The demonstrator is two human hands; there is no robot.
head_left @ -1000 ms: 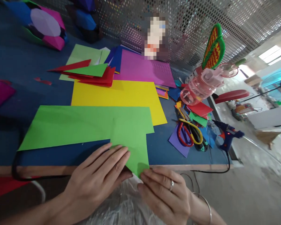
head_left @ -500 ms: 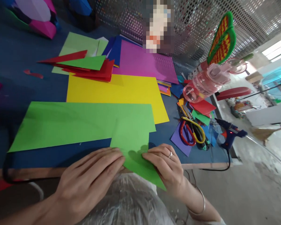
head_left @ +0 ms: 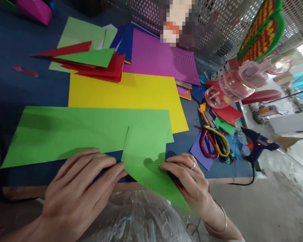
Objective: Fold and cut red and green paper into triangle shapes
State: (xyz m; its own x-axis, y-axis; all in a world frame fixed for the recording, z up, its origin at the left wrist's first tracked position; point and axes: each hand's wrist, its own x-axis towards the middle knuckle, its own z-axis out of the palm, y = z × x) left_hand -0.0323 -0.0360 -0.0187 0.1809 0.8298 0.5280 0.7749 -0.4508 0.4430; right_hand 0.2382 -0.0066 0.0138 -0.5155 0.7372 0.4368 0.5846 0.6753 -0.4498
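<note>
A smaller piece of green paper (head_left: pixel 145 144) lies partly over a long green sheet (head_left: pixel 73 129), its lower part bent and hanging past the table edge. A thin crease line runs across it between my hands. My left hand (head_left: pixel 83 188) pinches its left edge between index finger and thumb; the other fingers stretch over the table and the long sheet's lower edge. At the right edge, by the crease, my right hand (head_left: pixel 188 181) has its fingers closed on the paper, with a ring and a bracelet showing. The right thumb is hidden beneath.
Behind lie a yellow sheet (head_left: pixel 151 90), a purple sheet (head_left: pixel 154 57) and folded red pieces (head_left: pixel 113 70). To the right are scissors (head_left: pixel 209 151), a pink bottle (head_left: pixel 229 89) and a glue gun (head_left: pixel 257 144) with its cord. Mesh (head_left: pixel 217 30) rises behind the table.
My left hand has slid left, away from the crease, and its fingers have parted. The smaller paper's upper left corner has lifted a little. My right hand keeps its grip. The view has shifted.
</note>
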